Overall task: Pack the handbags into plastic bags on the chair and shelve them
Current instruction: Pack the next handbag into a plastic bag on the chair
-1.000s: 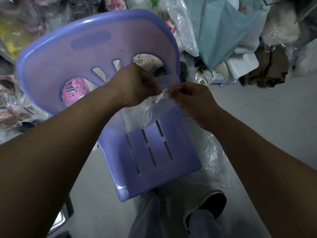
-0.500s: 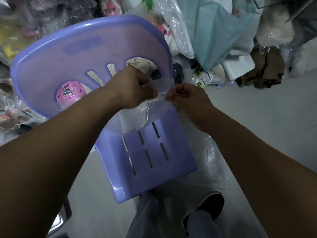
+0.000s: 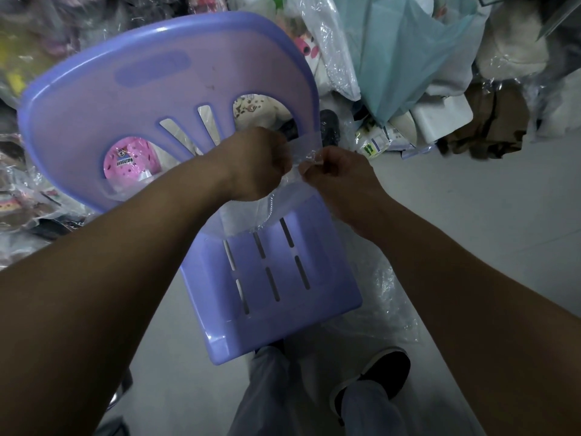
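At the middle of the frame, I am watching both hands working over the back part of the purple chair [image 3: 283, 309]. The left hand [image 3: 257, 165] is pinching the upper edge of a clear plastic bag [image 3: 245, 215] with curled fingers. The right hand [image 3: 336, 174] is pinching the same edge just beside it. The two hands are sitting close together, with a crumpled bit of film bunching between them.

The bag is hanging down from that grip and resting on the rear of the chair seat, against the foot of the backrest. A thin chain [image 3: 269, 212] is showing through the plastic below the left hand; I cannot tell what else the bag is holding.

Toward the left of the frame, a pink item [image 3: 125, 162] is showing through a round opening in the backrest. At the upper right, a teal bag [image 3: 402, 58] is leaning among wrapped goods. To the right of the seat, a loose plastic sheet [image 3: 390, 297] is lying on the pale floor [image 3: 471, 215]. Near the bottom edge, a dark shoe [image 3: 390, 369] is standing just below the front of the chair.
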A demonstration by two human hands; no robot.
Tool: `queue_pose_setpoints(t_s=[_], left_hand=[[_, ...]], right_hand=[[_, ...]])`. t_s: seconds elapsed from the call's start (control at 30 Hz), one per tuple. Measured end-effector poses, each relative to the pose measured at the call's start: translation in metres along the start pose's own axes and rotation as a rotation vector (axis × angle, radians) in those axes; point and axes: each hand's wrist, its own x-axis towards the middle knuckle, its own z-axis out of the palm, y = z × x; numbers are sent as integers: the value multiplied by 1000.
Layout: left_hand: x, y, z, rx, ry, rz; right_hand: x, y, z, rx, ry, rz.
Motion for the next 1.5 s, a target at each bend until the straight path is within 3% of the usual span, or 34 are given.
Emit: queue_pose_setpoints(t_s=[0.13,0.47,0.63,0.9,1.03,1.13,1.37,1.5], left_hand=[[-2,2,-1,-84,79,-1],[3,5,2,10,9,-3],[1,-12,-2,30,86,-24],[-2,-16,0,29,239,-81],[-8,-17,1,16,268,-83],[-14,-18,-3,20,244,-63],[-29,-36,-13,77,241,-113],[-31,-36,-13,84,262,-128]], right_hand=[[1,-2,-2,23,-15,-1],[3,-3,-1,9,-49,15],[6,-2,3,17,66,14],[12,-5,12,-88,108,-58],[7,-3,16,-573,181,-452],[9,-11,22,-787,180,-595],[12,-34,21,-880,129,-469],[11,-52,31,-949,59,-491]])
